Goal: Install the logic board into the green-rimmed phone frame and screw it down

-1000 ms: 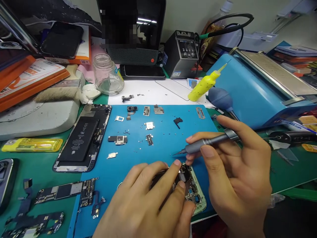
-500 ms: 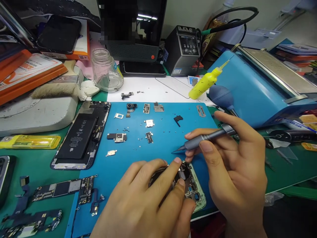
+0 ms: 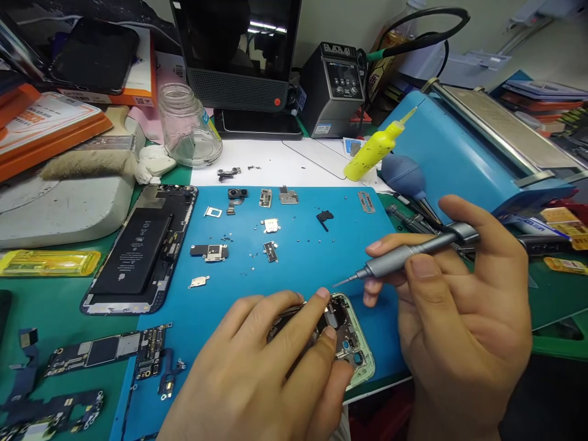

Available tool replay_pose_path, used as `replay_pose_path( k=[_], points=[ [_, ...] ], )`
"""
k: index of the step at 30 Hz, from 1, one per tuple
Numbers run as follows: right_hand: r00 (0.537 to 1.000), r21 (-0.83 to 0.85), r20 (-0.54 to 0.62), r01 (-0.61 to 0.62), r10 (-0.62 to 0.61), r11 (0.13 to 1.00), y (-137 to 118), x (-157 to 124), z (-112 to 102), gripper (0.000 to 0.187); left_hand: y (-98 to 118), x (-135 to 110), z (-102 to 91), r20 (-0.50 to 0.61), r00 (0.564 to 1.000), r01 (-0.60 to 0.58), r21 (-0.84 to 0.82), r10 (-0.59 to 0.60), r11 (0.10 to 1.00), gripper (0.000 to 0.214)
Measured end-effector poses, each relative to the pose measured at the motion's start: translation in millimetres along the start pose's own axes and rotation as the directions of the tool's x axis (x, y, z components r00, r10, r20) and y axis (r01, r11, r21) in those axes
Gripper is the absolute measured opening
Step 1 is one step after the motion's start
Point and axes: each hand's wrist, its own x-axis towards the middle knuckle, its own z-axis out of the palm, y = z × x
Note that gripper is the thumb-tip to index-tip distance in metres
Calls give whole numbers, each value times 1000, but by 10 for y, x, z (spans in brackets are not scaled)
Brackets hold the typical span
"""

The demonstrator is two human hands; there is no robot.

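A light green phone housing (image 3: 366,369) lies at the near edge of the blue mat, its dark inside facing up. My left hand (image 3: 264,361) is closed over it, fingers across the inside and thumb at the near side, hiding much of it. My right hand (image 3: 459,294) grips a grey precision screwdriver (image 3: 399,260) between thumb and fingers. Its thin tip points left, just above the housing's far edge and close to my left fingertips; no contact shows. Beyond lie small metal brackets (image 3: 271,252), a SIM tray (image 3: 212,212), a camera module (image 3: 237,194) and several tiny screws.
Left of the mat lie a phone screen assembly with battery (image 3: 138,251), a logic board (image 3: 105,352) and flex cables (image 3: 27,380). Behind stand a glass jar (image 3: 188,131), a yellow needle bottle (image 3: 374,150), a soldering station (image 3: 333,89) and a blue machine (image 3: 459,159).
My right hand has moved right with the screwdriver, whose tip has shifted slightly right. My left hand stays on the housing. The whole view has shifted a little.
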Motion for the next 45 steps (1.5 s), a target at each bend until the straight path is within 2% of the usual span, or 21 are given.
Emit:
replay_pose_path(
  k=[4,7,11,20,36,45],
  points=[
    [969,171,51,-247,242,954,-79,-63,-66,41,0,-15,4,30,1000,-1,9,1,1000,40],
    [937,200,129,-345,325,917,-70,-135,-89,38,-25,-51,-6,60,998,-9,12,9,1000,38],
    [944,161,133,-322,302,933,-25,-204,-80,31,-73,-92,-34,117,992,-45,27,42,999,33],
    [939,126,167,-323,301,938,-24,-210,-58,35,-105,-92,-54,177,980,-105,46,96,993,33],
    [934,109,178,-331,309,937,-3,-221,-81,36,-150,-155,-16,209,970,-137,54,123,989,38],
    [937,95,168,-325,306,941,-17,-226,-74,36,-129,-179,-57,215,970,-130,50,117,990,39]
  ],
)
